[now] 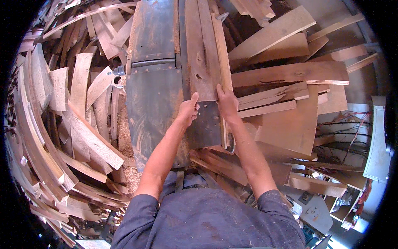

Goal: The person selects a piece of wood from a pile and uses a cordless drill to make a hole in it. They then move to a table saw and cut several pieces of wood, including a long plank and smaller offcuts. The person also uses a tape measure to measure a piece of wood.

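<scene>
Fingers of left hand (188, 111) and right hand (227, 103) are grasping brown plank (203, 54), near end. Metal bench (203, 132) is supporting it.

Board (202, 54) is lying on machine bed (155, 99), right side; wooden strip (224, 62) is running along its right. Wood pieces (81, 79) are lying left, planks (290, 73) right.

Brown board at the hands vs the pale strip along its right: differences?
The board is brown with a dark split; the strip is pale and yellowish. The board is much wider than the strip. The strip's near end sits closer to the person than the board's. Both are wood, running lengthwise.
</scene>
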{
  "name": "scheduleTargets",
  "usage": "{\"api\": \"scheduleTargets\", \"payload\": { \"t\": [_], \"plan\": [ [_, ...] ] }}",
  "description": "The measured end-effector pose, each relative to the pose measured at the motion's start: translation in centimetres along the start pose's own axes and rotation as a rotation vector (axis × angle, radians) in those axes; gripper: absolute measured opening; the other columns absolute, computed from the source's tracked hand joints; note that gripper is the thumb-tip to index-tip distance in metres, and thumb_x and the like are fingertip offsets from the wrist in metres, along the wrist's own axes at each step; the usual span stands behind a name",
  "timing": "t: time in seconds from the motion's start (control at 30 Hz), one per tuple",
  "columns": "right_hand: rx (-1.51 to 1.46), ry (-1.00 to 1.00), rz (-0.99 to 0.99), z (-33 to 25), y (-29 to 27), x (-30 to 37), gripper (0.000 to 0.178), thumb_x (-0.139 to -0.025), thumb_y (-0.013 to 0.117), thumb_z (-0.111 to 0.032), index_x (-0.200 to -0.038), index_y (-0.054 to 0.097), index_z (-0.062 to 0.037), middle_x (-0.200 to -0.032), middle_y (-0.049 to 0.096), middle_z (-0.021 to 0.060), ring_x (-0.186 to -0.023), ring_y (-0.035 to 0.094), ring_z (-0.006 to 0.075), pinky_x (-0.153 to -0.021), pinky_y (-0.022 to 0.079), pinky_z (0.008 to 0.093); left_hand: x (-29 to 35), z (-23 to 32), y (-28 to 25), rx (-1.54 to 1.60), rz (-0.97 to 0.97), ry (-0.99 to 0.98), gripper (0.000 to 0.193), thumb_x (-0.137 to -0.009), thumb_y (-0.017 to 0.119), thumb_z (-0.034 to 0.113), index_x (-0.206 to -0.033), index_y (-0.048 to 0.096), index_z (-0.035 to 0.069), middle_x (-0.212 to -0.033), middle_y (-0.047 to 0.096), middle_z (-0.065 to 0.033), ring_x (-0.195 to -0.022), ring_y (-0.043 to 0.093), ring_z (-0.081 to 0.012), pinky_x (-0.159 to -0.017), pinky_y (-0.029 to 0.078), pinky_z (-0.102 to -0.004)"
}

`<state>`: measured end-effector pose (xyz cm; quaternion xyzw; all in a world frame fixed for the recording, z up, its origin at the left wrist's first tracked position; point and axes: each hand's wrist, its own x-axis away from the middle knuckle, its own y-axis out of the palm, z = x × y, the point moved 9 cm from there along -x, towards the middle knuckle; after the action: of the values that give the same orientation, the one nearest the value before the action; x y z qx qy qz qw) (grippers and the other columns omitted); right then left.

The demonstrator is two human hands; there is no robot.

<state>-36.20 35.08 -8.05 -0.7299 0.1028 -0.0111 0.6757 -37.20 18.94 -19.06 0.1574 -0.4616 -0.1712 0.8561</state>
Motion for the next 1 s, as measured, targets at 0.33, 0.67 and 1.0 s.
{"api": "scheduleTargets", "payload": {
  "t": [0.33,0.67,1.0],
  "plan": [
    [-0.046,0.025,-0.04,0.7,1.0,-1.7,0.056,-0.083,0.062,-0.002,-0.138,0.055,-0.0103,-0.11,0.063,0.0176,-0.1,0.065,0.0392,-0.079,0.056,0.0474,-1.2,1.5,-0.1,-0.014,-0.003,0.016,0.053,-0.093,0.065,0.062,-0.074,0.05,0.015,-0.067,0.046,0.0044,-0.048,0.035,-0.0074,-0.043,0.028,-0.0261],
    [-0.077,0.045,-0.022,1.0,1.0,-3.6,0.054,-0.083,0.063,-0.002,-0.136,0.056,-0.0102,-0.107,0.063,0.0179,-0.1,0.064,0.0402,-0.08,0.055,0.0494,-2.5,2.8,0.3,-0.031,-0.01,0.001,0.05,-0.093,0.064,0.063,-0.077,0.049,0.018,-0.068,0.045,0.0067,-0.049,0.031,-0.0062,-0.044,0.024,-0.0251],
    [-0.026,0.004,-0.023,0.5,0.3,-5.6,0.058,-0.082,0.063,-0.001,-0.139,0.055,-0.008,-0.112,0.064,0.0158,-0.102,0.066,0.0351,-0.081,0.058,0.0438,-3.4,4.7,0.7,-0.013,-0.023,0.018,0.05,-0.095,0.064,0.058,-0.073,0.049,0.015,-0.066,0.046,0.0045,-0.047,0.034,-0.0067,-0.042,0.028,-0.0254]
  ]
}}
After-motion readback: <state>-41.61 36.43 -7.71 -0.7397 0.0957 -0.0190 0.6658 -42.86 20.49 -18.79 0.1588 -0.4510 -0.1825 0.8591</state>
